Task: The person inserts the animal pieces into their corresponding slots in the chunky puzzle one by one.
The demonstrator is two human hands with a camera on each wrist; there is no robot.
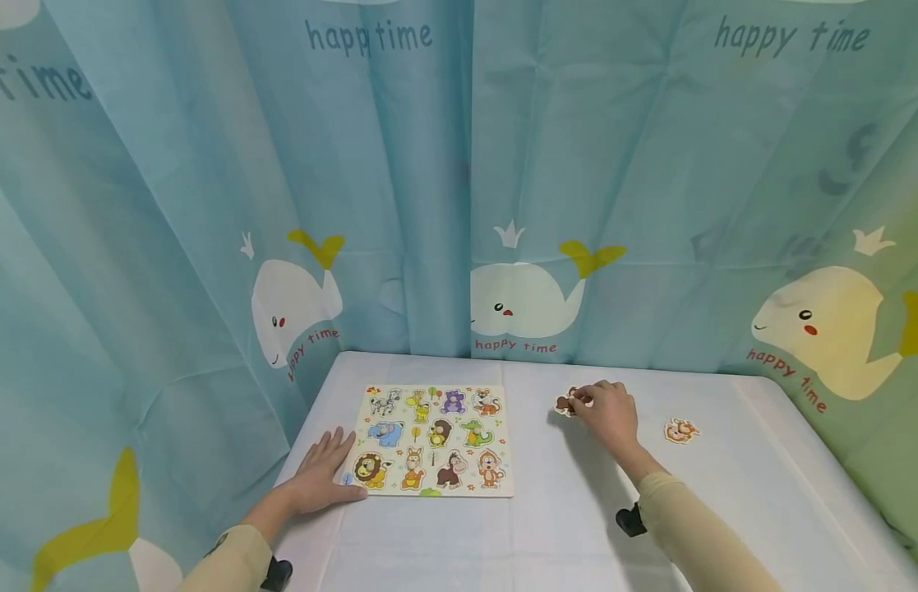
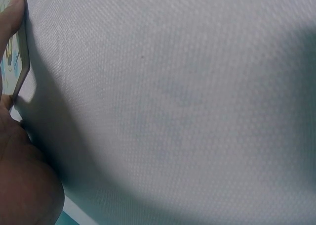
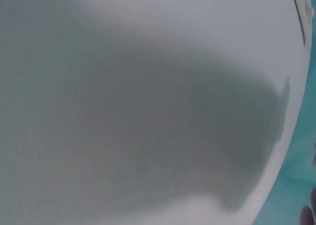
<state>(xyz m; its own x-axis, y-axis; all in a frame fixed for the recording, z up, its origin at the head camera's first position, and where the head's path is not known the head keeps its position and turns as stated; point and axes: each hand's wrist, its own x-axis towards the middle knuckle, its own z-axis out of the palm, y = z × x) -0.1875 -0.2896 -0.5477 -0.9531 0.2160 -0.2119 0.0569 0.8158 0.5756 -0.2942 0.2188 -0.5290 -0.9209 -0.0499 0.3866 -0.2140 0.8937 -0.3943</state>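
A cream puzzle board [image 1: 422, 396] covered with several colourful animals lies flat on the table, left of the middle in the head view. My left hand [image 1: 321, 477] rests at the board's left edge, fingers straight and thumb on its lower corner. To the right of the board, my right hand [image 1: 610, 415] pinches a brown animal puzzle piece [image 1: 565, 404], partly covered by the fingers. An orange-and-white animal puzzle piece [image 1: 681, 430] lies on the table to the right of that hand. In the left wrist view the thumb [image 2: 14, 15] touches the board's edge.
A white cloth covers the table [image 1: 562, 534]. Blue curtains [image 1: 429, 189] printed with whales hang behind it and at the sides. The right wrist view shows mostly shadowed tablecloth, with a corner of the board at the upper right.
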